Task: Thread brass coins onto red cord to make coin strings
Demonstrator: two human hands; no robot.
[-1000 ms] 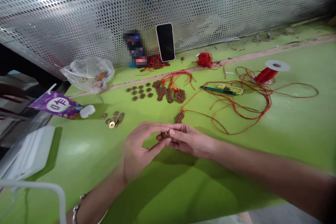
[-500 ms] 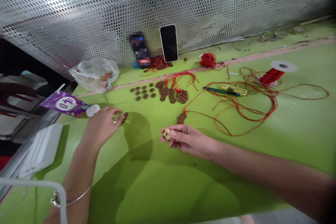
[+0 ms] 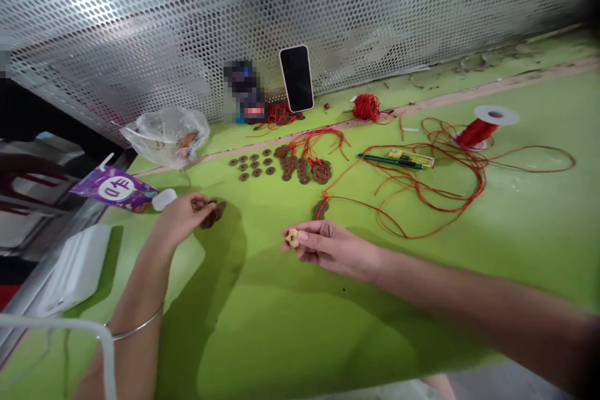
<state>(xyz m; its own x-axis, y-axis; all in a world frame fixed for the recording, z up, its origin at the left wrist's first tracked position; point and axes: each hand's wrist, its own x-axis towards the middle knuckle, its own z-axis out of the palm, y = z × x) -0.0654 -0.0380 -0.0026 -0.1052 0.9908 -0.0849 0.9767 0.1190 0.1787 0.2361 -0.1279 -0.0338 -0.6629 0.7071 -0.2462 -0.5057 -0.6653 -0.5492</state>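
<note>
At the left, my left hand reaches down with curled fingers and thumb closed on some dark round coins in a small pile. Nearer the middle, my right hand pinches a brass-coloured coin with a square hole between thumb and fingers, above the tabletop. Just behind it lies a short row of overlapping coins laced with red cord. Loose coins are set out in rows farther back. To their right rest several finished coin strings with red cord tails.
A spool of red cord stands at the right, its loose cord looping over the green table. Pens lie near it. At the back are a phone and a red cord bundle. A plastic bag and purple pouch sit left.
My left hand has lowered and closed more around the coins in the pile. My right hand keeps its pinch on the brass-coloured coin. The whole view has shifted slightly.
</note>
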